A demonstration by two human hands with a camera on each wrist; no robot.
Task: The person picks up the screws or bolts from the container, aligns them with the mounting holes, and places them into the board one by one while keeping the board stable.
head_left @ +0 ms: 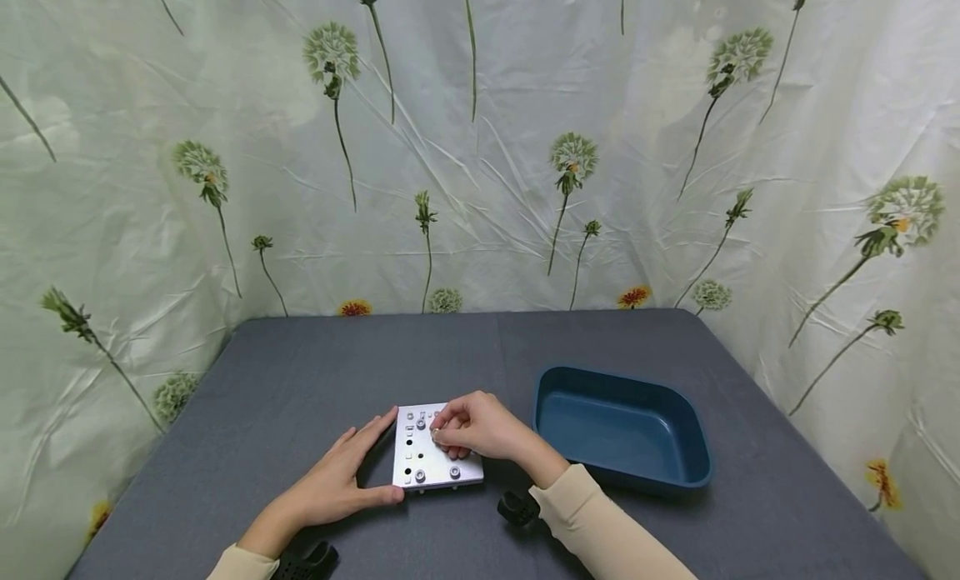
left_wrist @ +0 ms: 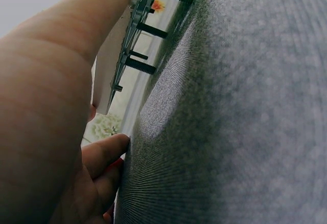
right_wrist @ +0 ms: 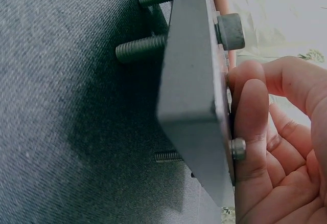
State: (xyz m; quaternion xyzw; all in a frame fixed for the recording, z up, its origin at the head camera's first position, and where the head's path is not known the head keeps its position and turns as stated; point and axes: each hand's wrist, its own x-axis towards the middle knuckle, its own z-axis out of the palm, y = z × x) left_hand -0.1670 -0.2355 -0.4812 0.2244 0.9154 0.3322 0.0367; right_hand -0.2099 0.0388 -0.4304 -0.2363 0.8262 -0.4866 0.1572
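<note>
A silver metal plate (head_left: 429, 462) lies on the table, with several socket-head bolts and dark holes in its top. Threaded shanks stick out beneath it, such as the bolt (right_wrist: 140, 49) in the right wrist view. My left hand (head_left: 337, 472) rests along the plate's left side, fingers at the upper corner and thumb at the lower one. With thumb and index finger my right hand (head_left: 480, 426) pinches a small screw at the plate's upper middle; the fingertips hide most of it. In the right wrist view those fingertips (right_wrist: 248, 83) touch the plate's face beside a bolt head (right_wrist: 232, 31).
A dark blue rectangular bin (head_left: 622, 422) stands to the right of the plate, close to my right forearm. Grey cloth covers the table (head_left: 360, 355). A white curtain (head_left: 480, 147) printed with dandelions hangs behind it.
</note>
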